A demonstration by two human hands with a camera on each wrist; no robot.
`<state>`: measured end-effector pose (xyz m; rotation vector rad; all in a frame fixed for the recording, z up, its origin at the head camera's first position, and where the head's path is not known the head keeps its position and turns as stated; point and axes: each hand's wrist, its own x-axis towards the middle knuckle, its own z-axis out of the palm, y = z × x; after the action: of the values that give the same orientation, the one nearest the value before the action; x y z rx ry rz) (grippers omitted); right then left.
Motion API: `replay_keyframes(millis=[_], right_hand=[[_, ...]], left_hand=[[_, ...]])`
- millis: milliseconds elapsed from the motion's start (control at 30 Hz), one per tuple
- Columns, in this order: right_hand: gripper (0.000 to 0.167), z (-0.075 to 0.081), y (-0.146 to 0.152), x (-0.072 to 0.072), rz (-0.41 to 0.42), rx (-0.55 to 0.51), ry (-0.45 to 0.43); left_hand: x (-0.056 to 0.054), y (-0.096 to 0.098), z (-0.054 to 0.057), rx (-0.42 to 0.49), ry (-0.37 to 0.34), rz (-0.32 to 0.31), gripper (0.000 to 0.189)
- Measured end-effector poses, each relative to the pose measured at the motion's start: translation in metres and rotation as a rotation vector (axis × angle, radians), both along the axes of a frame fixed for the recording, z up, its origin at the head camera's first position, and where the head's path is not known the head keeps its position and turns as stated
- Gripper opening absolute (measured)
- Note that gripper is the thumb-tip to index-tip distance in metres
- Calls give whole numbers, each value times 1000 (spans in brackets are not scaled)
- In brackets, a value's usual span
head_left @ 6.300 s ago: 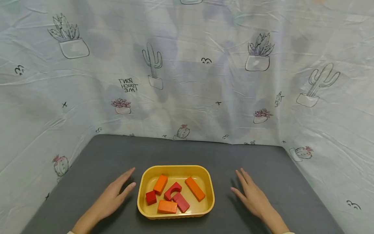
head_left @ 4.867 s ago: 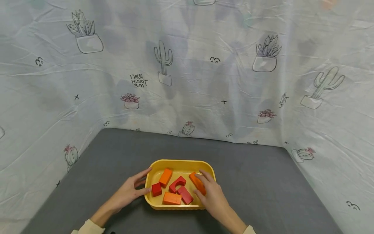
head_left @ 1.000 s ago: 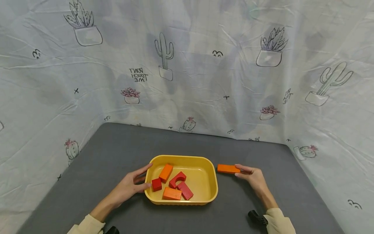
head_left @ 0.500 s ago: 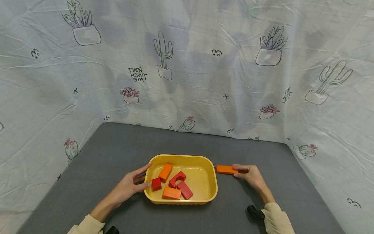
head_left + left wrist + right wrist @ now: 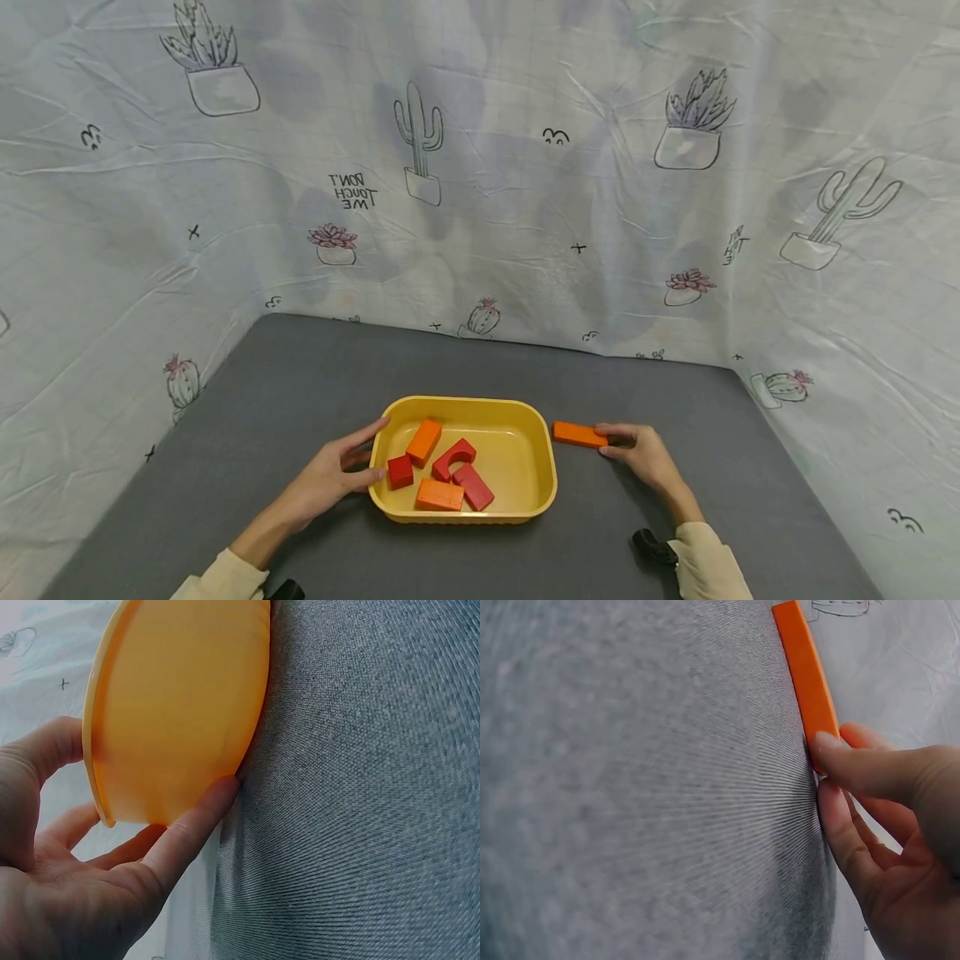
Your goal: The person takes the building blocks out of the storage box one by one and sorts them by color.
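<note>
Broadly, facing a pale cloth [image 5: 495,217] printed with potted plants, and looking down onto a grey table [image 5: 285,392]. Next in size, showing a yellow tray [image 5: 517,467] near the middle of the table, its long sides running left to right.

At the tray's left end, seeing the left hand [image 5: 326,483] gripping the rim, thumb over it and fingers against the outside; in the left wrist view, seeing one finger pressing low on the wall, close to the table. Beyond the right end, seeing the right hand [image 5: 647,454] pinching the orange bar [image 5: 576,434] between thumb and fingers.

Noting the key relation: finding the bar outside the tray, extending leftward from the right hand, long axis running roughly left to right and angling slightly away from the person, with its free end pointing at the tray and lying just beside the rim. Judging the right hand nearer, holding it by the right end; leaving uncertain any contact with table or rim.

Inside the tray, displaying the far orange block [image 5: 425,442], slanting; the near orange block [image 5: 439,495], lying along the near side; the red block [image 5: 473,487], slanting just beside it; the red arch [image 5: 453,459], sitting between. Finally, showing the red cube [image 5: 400,472], sitting near the left wall.
</note>
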<state>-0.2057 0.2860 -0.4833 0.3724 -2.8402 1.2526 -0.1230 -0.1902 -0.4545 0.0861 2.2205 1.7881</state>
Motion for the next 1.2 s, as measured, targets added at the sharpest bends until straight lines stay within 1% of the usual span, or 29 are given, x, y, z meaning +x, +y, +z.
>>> replay_keyframes(millis=[133, 200, 367, 500, 600, 700, 833, 933, 1200], right_hand=[[26, 1, -3, -1, 24, 26, 57], [27, 1, -4, -2, 25, 41, 68], [29, 3, -4, 0, -9, 86, 61], [29, 9, -4, 4, -38, 82, 53], [29, 16, -5, 8, -56, 66, 68], [29, 23, -7, 11, -50, 66, 91], [28, 34, -15, 17, -52, 71, 113], [26, 42, -22, 22, -55, 76, 147], [24, 60, -44, 36, -1, 46, 240]], left_hand=[[1, -1, -1, -8, -8, 10, 75], [1, -1, -1, -26, -9, 21, 75], [-1, 1, -1, -40, -10, 25, 74], [-1, 2, -1, -25, -5, 19, 74], [-1, 1, -2, -21, -1, 19, 74], [-2, 1, -2, -15, 2, 17, 74], [-1, 0, -2, -25, 7, 20, 74], [-1, 0, -1, -34, 8, 22, 75], [-1, 0, -2, -37, 4, 28, 75]])
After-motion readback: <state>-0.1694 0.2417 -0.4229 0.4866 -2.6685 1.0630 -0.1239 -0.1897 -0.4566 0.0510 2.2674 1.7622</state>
